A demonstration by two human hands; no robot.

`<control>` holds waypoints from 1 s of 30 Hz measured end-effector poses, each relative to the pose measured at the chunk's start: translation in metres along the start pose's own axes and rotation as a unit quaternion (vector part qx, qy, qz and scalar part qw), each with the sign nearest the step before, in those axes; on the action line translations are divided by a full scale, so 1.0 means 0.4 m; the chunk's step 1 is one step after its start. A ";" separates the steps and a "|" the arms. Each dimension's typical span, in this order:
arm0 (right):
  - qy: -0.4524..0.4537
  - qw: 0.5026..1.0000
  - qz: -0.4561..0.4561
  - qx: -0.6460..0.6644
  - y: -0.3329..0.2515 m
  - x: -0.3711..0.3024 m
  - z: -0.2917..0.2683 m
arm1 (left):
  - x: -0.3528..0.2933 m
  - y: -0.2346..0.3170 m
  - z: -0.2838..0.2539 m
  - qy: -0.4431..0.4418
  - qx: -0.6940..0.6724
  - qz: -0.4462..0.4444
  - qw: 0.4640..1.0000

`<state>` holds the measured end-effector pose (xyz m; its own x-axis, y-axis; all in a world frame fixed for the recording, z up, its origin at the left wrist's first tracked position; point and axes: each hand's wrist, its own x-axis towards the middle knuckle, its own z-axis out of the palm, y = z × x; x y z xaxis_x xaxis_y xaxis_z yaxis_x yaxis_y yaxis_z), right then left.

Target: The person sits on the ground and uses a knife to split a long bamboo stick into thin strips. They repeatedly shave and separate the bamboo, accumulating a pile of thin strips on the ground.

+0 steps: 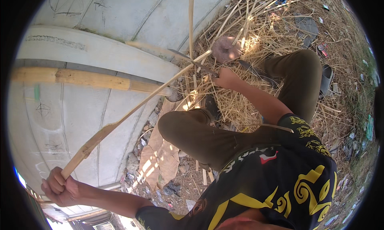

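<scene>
My left hand [60, 188] is closed around the lower end of a long split bamboo strip [140, 104], held out at the far left. The strip slants up to the right, with a rough node near my hand. My right hand [228, 78] grips a knife [206, 69], its handle mostly hidden in my fingers. The dark blade crosses the strip near its far end and appears to touch it. A thin upright bamboo piece [191, 26] rises behind the crossing, and a blurred pale sliver [150, 49] sticks out to the left.
Beyond my right hand lies a round, dimpled reddish stone [226, 49] among heaped bamboo shavings [256, 34]. A thick bamboo pole [92, 79] runs along the pale wall [80, 122] at left. Flattened brown cardboard [160, 162] lies by my bent knee [176, 126]. Litter dots the ground at right.
</scene>
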<state>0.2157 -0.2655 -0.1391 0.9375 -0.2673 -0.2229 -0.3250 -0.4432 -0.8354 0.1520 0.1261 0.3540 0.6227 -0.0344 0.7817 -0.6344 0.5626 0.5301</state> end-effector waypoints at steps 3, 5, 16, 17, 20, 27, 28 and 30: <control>-0.210 0.937 0.070 0.272 -0.024 0.019 0.067 | 0.042 -0.011 -0.056 -0.084 -0.049 -0.027 0.995; -0.177 0.944 0.060 0.270 -0.063 -0.019 0.105 | 0.061 0.019 -0.084 -0.106 -0.069 -0.055 0.990; -0.011 1.000 -0.019 -0.005 -0.005 0.019 0.007 | 0.002 0.128 -0.046 0.006 0.037 -0.017 0.999; -0.015 1.000 -0.013 0.024 -0.008 0.014 0.017 | 0.005 0.144 -0.084 -0.025 -0.001 -0.015 1.000; -0.175 0.926 0.007 0.334 -0.005 0.052 0.071 | 0.098 0.203 -0.211 -0.110 -0.063 -0.019 0.992; 0.029 0.971 -0.227 0.066 -0.173 -0.064 0.051 | 0.120 0.159 -0.111 -0.044 0.007 0.039 0.998; 0.036 0.953 -0.300 -0.015 -0.216 -0.097 0.031 | 0.114 0.137 -0.095 -0.033 0.038 0.046 0.998; -0.001 0.968 -0.240 -0.074 -0.209 -0.083 0.018 | 0.117 0.165 -0.077 -0.062 0.041 0.011 0.997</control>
<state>0.2124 -0.2135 -0.0655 0.9851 0.0004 0.1720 0.1333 -0.6338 -0.7619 0.1532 0.1873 0.4153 0.5503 -0.1286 0.8250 -0.6856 0.4944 0.5344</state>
